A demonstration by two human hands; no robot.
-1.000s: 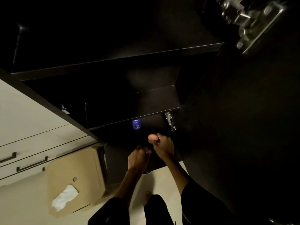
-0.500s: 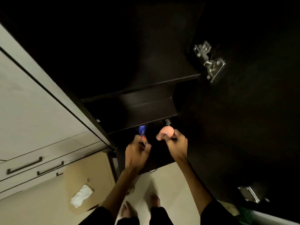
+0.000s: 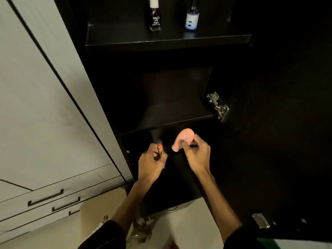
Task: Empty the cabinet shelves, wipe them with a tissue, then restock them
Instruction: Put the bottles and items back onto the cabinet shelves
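The dark cabinet stands with its door swung out to the right. My right hand [image 3: 196, 155] grips a curved pink item [image 3: 183, 141] with a small blue and red sticker, held in front of the middle shelf [image 3: 172, 115]. My left hand [image 3: 150, 165] holds a small tube with a red and yellow label [image 3: 160, 149], and a bit of blue shows under its fingers. On the upper shelf [image 3: 167, 40] stand a dark bottle with a white cap [image 3: 154, 17] and a pale blue bottle [image 3: 191, 17].
The cabinet door with a metal hinge [image 3: 218, 107] hangs on the right. White drawers with dark handles [image 3: 45, 196] are on the left. A tan board [image 3: 100, 202] lies on the floor below, partly hidden by my arm.
The view has tilted up, bringing the upper shelf and its two bottles into sight. Both hands have risen from the low shelf with the pink item and the small tube.
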